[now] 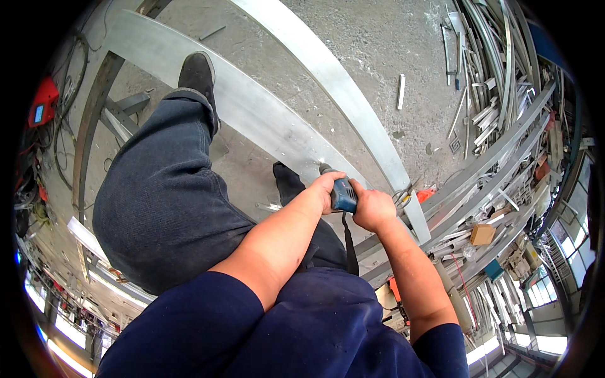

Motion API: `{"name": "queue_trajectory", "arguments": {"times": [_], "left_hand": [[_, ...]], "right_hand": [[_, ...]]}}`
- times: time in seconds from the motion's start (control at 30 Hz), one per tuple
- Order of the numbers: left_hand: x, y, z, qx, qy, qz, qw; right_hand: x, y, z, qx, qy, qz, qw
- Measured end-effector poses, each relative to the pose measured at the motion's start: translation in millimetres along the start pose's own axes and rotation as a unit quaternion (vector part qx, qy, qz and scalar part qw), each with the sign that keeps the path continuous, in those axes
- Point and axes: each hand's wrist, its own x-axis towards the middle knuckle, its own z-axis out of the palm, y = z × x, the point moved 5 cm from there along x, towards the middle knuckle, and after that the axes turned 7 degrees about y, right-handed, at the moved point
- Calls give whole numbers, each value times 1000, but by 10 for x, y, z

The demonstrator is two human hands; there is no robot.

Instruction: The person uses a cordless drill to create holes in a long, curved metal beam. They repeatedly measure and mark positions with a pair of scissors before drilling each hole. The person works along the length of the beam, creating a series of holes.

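Both my hands are closed round a blue power drill (343,195). My left hand (324,188) wraps its left side near the front, while my right hand (373,206) grips it from the right at the rear. The drill's nose points down at a wide silver metal beam (252,101); whether the bit touches the metal is too small to tell. A dark cord or strap (350,242) hangs from the drill toward my body. My left foot, in a dark shoe (196,72), rests on this beam.
A second silver beam (334,69) runs alongside, beyond the first. A tool with yellow handles (406,199) lies on it at right, close to a red object (426,194). Metal offcuts and long profiles (491,120) pile up at right. A red machine (44,104) stands far left beside cables.
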Motion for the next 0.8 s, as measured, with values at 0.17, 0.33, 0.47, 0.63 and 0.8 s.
{"name": "queue_trajectory", "arguments": {"times": [0.17, 0.33, 0.47, 0.63, 0.8], "left_hand": [[-23, 3, 21, 0, 2, 0, 1000], [107, 0, -7, -11, -11, -5, 1000], [65, -2, 0, -2, -4, -2, 1000], [30, 5, 8, 2, 2, 3, 1000], [25, -2, 2, 0, 2, 4, 1000]], "right_hand": [[2, 14, 2, 4, 5, -2, 1000], [-3, -1, -40, 6, 6, -4, 1000], [-14, -11, -68, 10, 2, -3, 1000], [-5, -4, -55, 7, -2, 0, 1000], [-13, -6, -53, 4, -5, -1, 1000]]}}
